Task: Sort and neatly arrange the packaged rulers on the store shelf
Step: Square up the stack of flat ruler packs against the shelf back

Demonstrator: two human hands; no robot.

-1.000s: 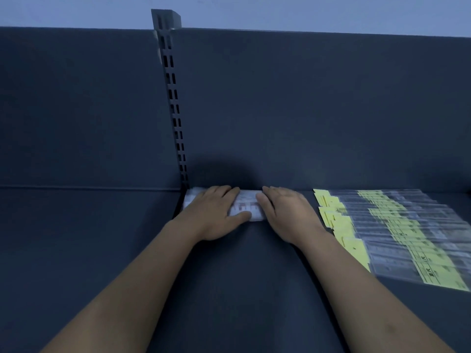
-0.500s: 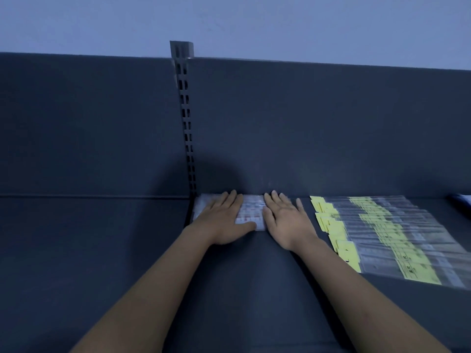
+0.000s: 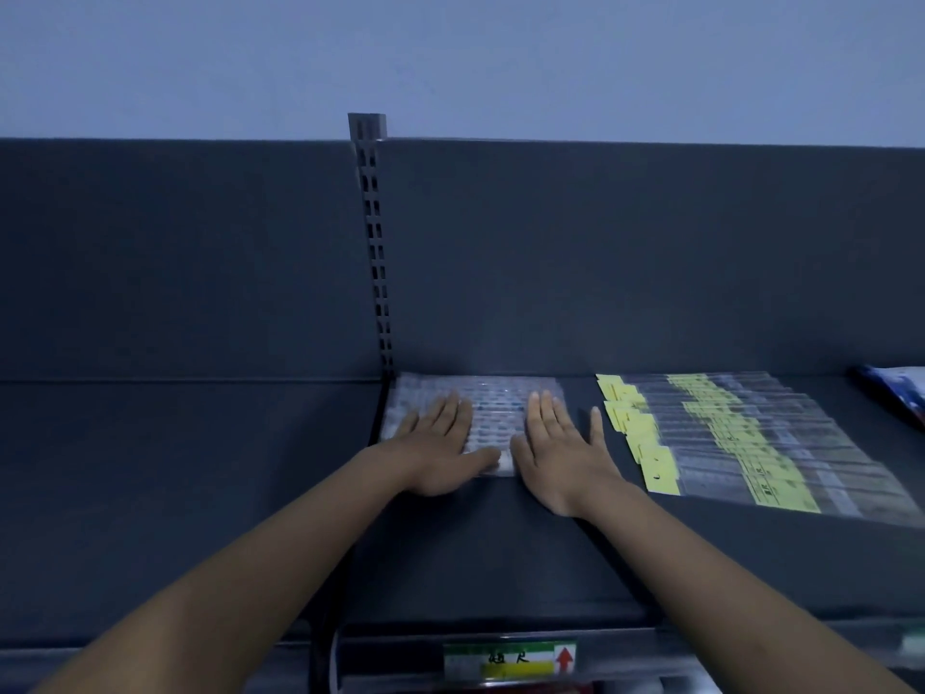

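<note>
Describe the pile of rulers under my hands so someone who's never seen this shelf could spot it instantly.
On the dark shelf, find the slotted upright in the back panel. The clear-wrapped pile lies at its foot, just to the right, under the flat left hand and right hand. Unlike the fanned rulers farther right, it carries no yellow labels.

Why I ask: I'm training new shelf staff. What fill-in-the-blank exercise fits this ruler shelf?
The left hand and right hand rest on the clear ruler packets with fingers ____, not curled.
The overlapping packets to their right carry ____ labels.
The price tag at the bottom of the view shows a red ____.
Missing words: straight; yellow; arrow.
</note>
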